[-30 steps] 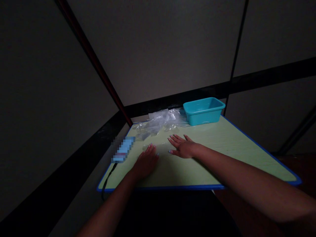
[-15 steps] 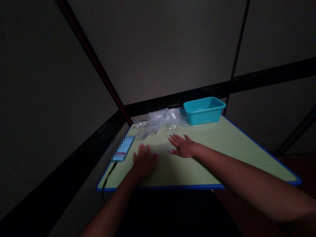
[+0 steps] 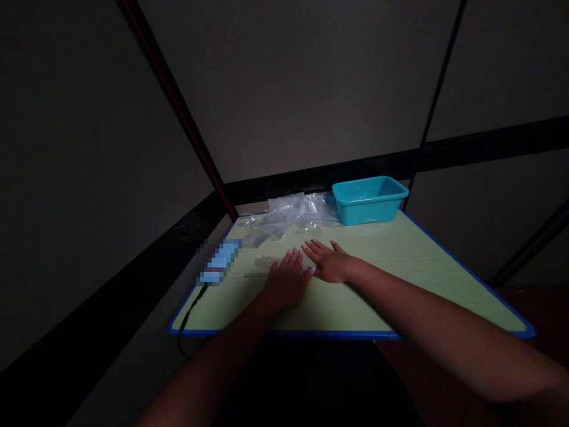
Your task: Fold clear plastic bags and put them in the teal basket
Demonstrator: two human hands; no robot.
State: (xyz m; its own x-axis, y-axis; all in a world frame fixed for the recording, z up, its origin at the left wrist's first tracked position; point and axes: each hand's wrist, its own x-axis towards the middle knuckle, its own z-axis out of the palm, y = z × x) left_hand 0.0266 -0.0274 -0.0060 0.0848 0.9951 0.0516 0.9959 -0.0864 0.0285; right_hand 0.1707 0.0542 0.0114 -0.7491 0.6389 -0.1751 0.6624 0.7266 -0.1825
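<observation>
A clear plastic bag (image 3: 263, 261) lies flat on the light green tabletop, mostly covered by my hands. My left hand (image 3: 291, 280) rests on it palm down, fingers stretched out. Close beside it, my right hand (image 3: 329, 263) is also flat and palm down, its fingers spread; the left thumb comes near the right hand's edge. Whether the right palm touches the bag is hidden. Beyond both hands sits a loose heap of clear plastic bags (image 3: 284, 219).
A turquoise plastic basket (image 3: 368, 209) stands at the table's far right corner. Along the left edge lies a phone (image 3: 221, 261), blurred out, with a black strap (image 3: 191, 311) hanging over the side. The blue-edged table (image 3: 427, 284) meets walls at the back and left.
My left hand has slid right across the plastic bag toward my right hand, exposing the bag's left end. The right hand has stayed in nearly the same place.
</observation>
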